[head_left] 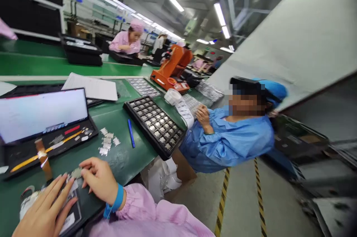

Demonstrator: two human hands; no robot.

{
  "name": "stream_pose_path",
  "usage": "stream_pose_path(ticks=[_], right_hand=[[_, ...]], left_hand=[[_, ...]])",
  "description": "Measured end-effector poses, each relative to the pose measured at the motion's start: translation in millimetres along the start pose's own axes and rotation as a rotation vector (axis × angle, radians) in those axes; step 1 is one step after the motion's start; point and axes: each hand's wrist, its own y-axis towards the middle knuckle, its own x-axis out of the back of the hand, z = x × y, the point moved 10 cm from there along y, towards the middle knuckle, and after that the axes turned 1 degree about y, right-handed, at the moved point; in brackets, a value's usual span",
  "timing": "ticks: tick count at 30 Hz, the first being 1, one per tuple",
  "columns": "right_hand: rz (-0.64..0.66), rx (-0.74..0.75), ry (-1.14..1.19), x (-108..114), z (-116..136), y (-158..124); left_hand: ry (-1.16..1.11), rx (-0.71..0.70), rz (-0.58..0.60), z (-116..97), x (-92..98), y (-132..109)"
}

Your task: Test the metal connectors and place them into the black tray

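Note:
My left hand (46,207) lies with its fingers stretched out over a dark, flat holder (79,213) with a clear part and white labels, at the bottom left. My right hand (100,183), with a blue wrist band (117,199), has its fingers curled in beside the left fingertips. Its thumb and index finger are at a small greyish flat piece (76,173); whether they grip it is hidden. Beyond the hands, an orange-brown ribbon cable (44,159) runs towards a screen (44,114) in a black frame. Small silvery pieces (107,142) lie scattered on the green table.
A blue pen (131,133) lies near a black tray (154,125) of metal parts. A label roll (173,96) and an orange dispenser (173,67) stand beyond. At right sits a co-worker in blue (228,140); another in pink (129,41) works across the green bench.

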Motion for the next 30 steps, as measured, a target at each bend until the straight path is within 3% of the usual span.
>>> stream_pose_path(ticks=[4,9,30], right_hand=[[-0.016,0.046,-0.066,2.3,7.9,-5.0],[0.035,0.050,-0.053,-1.2,12.9,3.1],[0.047,0.066,-0.114,-0.5,23.5,0.4]], left_hand=[[-0.013,0.199,0.103,-4.8,27.0,19.4],[-0.077,0.309,0.150,7.9,26.0,28.2],[-0.097,0.322,0.113,7.7,28.9,31.4]])
